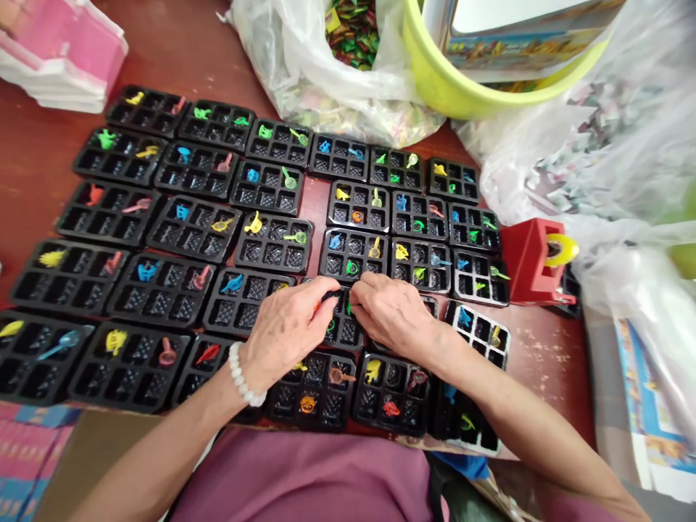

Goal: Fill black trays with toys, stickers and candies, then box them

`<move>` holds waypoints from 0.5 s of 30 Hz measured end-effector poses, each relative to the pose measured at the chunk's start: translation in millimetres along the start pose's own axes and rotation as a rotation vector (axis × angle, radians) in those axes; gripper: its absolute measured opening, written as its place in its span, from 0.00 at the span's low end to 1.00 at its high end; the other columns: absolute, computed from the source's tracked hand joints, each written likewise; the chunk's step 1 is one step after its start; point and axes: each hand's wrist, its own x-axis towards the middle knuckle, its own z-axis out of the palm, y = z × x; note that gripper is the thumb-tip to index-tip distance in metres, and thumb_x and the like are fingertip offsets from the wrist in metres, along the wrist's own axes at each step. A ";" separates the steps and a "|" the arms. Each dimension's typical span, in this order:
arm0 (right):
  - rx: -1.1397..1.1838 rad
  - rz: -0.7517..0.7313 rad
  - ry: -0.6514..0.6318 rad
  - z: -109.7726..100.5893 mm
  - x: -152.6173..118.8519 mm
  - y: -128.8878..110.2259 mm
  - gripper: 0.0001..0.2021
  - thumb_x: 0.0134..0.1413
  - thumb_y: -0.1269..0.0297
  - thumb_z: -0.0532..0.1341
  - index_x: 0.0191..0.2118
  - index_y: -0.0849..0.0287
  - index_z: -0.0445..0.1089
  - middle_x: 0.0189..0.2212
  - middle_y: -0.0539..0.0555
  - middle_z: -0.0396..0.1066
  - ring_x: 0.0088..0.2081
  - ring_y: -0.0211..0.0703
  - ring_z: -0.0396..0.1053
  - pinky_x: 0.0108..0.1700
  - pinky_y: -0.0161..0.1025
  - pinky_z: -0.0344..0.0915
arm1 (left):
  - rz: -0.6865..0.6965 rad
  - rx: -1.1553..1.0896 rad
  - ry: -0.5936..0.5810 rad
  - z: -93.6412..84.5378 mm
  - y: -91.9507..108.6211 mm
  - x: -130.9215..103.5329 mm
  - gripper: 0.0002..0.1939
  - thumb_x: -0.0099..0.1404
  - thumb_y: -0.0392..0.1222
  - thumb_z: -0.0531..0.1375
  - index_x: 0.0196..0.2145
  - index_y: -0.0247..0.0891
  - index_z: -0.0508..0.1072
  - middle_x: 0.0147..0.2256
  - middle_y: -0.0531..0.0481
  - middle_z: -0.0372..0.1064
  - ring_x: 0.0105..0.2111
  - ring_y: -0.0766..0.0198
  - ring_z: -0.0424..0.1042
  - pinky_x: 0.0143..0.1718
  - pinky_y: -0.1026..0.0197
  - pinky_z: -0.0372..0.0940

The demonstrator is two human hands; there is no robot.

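Note:
My left hand [293,315], with a white bead bracelet [243,377] at the wrist, reaches over a black compartment tray [348,335] in the middle of the table. Its thumb and fingers are pinched together; a bit of orange shows beside them, but what they hold is unclear. Across the same tray, my right hand [394,312] has its fingers curled down at the right side, and the fingertips are hidden. Small green plastic pieces show in this tray between the hands. Just beyond lies another tray [354,272] with blue, yellow and green pieces.
Rows of black trays [163,290] with small coloured plastic pieces cover the red table [549,362]. A red tape dispenser [525,261] stands at the right. Behind are a plastic bag [304,80] of colourful packets and a yellow-green tub [462,98]. Pink cards [70,51] are stacked far left.

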 end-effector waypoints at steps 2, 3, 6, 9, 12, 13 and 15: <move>0.125 -0.013 0.029 -6.7 -3.9 3.6 0.04 0.64 0.72 0.58 0.37 0.60 0.69 0.35 0.54 0.70 0.34 0.40 0.67 0.32 0.37 0.53 | -0.008 -0.032 0.002 0.6 0.1 0.0 0.12 0.71 0.35 0.58 0.49 0.37 0.78 0.32 0.51 0.77 0.28 0.63 0.72 0.35 0.59 0.63; 0.211 -0.019 0.050 -12.7 -4.4 6.0 0.04 0.62 0.73 0.59 0.37 0.60 0.70 0.34 0.52 0.70 0.32 0.38 0.66 0.32 0.36 0.54 | -0.016 -0.066 0.002 0.3 0.1 -0.1 0.12 0.70 0.35 0.58 0.49 0.37 0.78 0.31 0.51 0.76 0.28 0.63 0.71 0.36 0.59 0.63; 0.451 -0.030 0.146 -35.7 8.1 18.9 0.05 0.59 0.75 0.60 0.35 0.60 0.71 0.29 0.48 0.71 0.27 0.35 0.65 0.32 0.34 0.57 | -0.091 -0.304 0.010 -4.2 1.0 0.4 0.12 0.69 0.36 0.60 0.49 0.38 0.77 0.28 0.54 0.71 0.27 0.66 0.68 0.33 0.62 0.62; 0.496 0.025 0.342 -52.8 51.4 43.0 0.05 0.57 0.74 0.59 0.33 0.60 0.72 0.28 0.50 0.74 0.28 0.37 0.67 0.35 0.36 0.61 | -0.322 -0.828 -0.012 -15.0 2.5 4.2 0.15 0.66 0.41 0.64 0.50 0.39 0.75 0.27 0.57 0.64 0.23 0.70 0.62 0.22 0.67 0.56; 0.395 0.161 0.509 -54.1 116.8 75.4 0.07 0.54 0.73 0.59 0.34 0.59 0.75 0.30 0.54 0.76 0.32 0.44 0.70 0.39 0.41 0.65 | -0.573 -1.368 -0.043 -28.6 2.0 12.8 0.16 0.63 0.38 0.66 0.49 0.36 0.74 0.30 0.54 0.68 0.21 0.71 0.65 0.17 0.69 0.55; 0.366 0.194 0.525 -51.5 138.6 85.9 0.08 0.54 0.73 0.59 0.35 0.59 0.76 0.31 0.55 0.76 0.33 0.46 0.71 0.41 0.42 0.66 | -0.616 -1.477 -0.024 -32.6 1.0 16.4 0.15 0.62 0.35 0.65 0.48 0.35 0.74 0.32 0.52 0.70 0.23 0.69 0.68 0.17 0.69 0.58; 0.320 0.234 0.535 -44.6 174.1 102.3 0.09 0.54 0.73 0.59 0.37 0.59 0.77 0.32 0.58 0.76 0.36 0.50 0.72 0.44 0.46 0.68 | -0.651 -1.600 0.038 -38.8 -2.6 23.6 0.13 0.63 0.30 0.62 0.46 0.32 0.75 0.34 0.47 0.74 0.26 0.66 0.74 0.22 0.67 0.67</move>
